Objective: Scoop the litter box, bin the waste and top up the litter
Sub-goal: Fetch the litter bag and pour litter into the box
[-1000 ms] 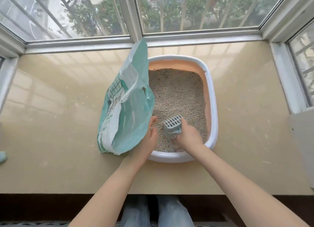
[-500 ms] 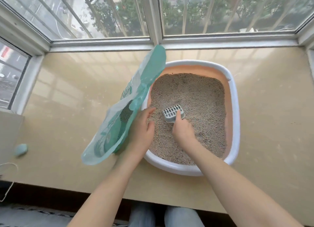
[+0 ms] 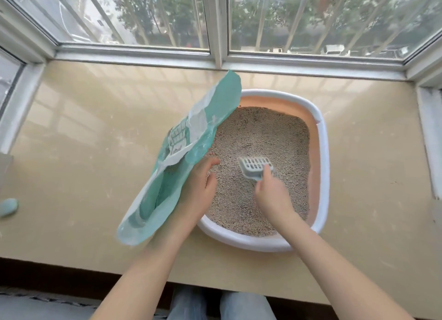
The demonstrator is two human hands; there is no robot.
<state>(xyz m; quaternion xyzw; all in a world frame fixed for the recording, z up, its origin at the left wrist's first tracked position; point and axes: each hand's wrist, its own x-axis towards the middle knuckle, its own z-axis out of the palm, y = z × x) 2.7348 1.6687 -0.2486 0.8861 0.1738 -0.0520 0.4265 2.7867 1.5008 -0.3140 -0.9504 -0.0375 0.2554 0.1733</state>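
The litter box (image 3: 323, 176) sits on a beige window ledge (image 3: 83, 152), just below the window (image 3: 215, 16). Its rim is white and its inner wall is peach. Grey-brown litter (image 3: 263, 138) covers the whole floor of the box in a fairly even layer.

The left hand (image 3: 198, 190) grips the right edge of a teal and white bag (image 3: 189, 152), the thumb on the near side and the fingers (image 3: 210, 163) curled toward the box. The bag is tilted, with its upper end leaning over the left rim of the box and its lower end out over the ledge, left of the box. Its mouth gapes toward the camera; some litter is visible inside, near the hand. Whether the lower end touches the ledge cannot be determined.

The right hand (image 3: 272, 195) is closed round the handle of a pale grey scoop (image 3: 254, 167). The slotted head of the scoop points away from the person and sits at the litter surface, near the centre of the box. This hand is slightly blurred, so the exact finger placement cannot be determined.

Both forearms reach in from the lower edge of the view, over the near edge of the ledge. A small pale teal object (image 3: 8, 207) lies on the ledge at the far left, well apart from the box. Legs in jeans (image 3: 222, 305) show below the ledge.
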